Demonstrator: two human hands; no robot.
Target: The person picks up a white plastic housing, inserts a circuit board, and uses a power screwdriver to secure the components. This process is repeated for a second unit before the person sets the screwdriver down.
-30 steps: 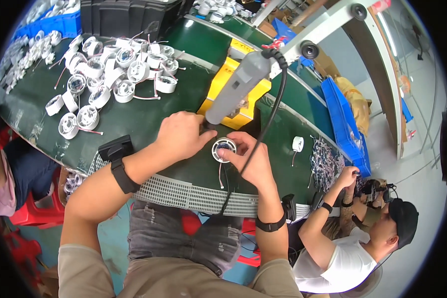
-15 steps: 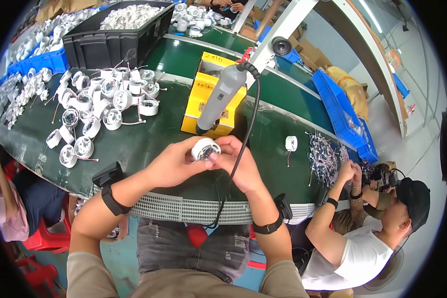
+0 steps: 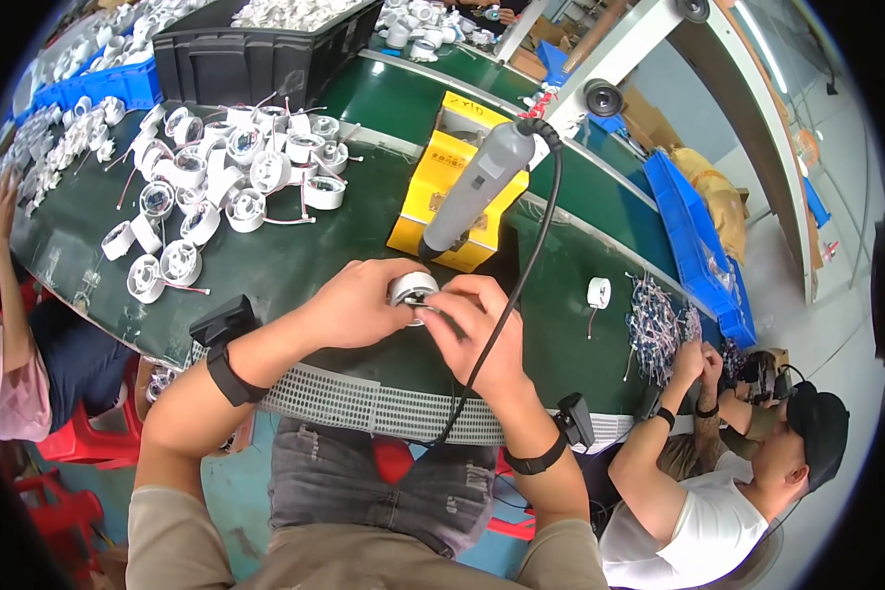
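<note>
A round white plastic housing [image 3: 413,284] with a dark inside is held above the green table. My left hand [image 3: 362,303] is closed around its left side, fingers behind and thumb in front. At the housing's open face, my right hand [image 3: 484,329] has thumb and index finger pinched together. What they grip there is too small to make out. Just beyond my hands, a grey electric screwdriver [image 3: 477,187] leans tip down in front of a yellow screw feeder [image 3: 408,231]. Its black cable [image 3: 551,211] loops down across my right hand.
Many similar white housings with wires [image 3: 268,171] are heaped at left. One single housing [image 3: 599,292] and a pile of thin wires [image 3: 654,329] are at right. A black crate [image 3: 236,64] stands behind. A co-worker in a black cap [image 3: 818,433] sits at right; another person's arm [image 3: 8,256] shows at left.
My right fingers have moved from the housing's right side to a pinch at its open face. The housing has turned in my left hand. The whole view has shifted slightly.
</note>
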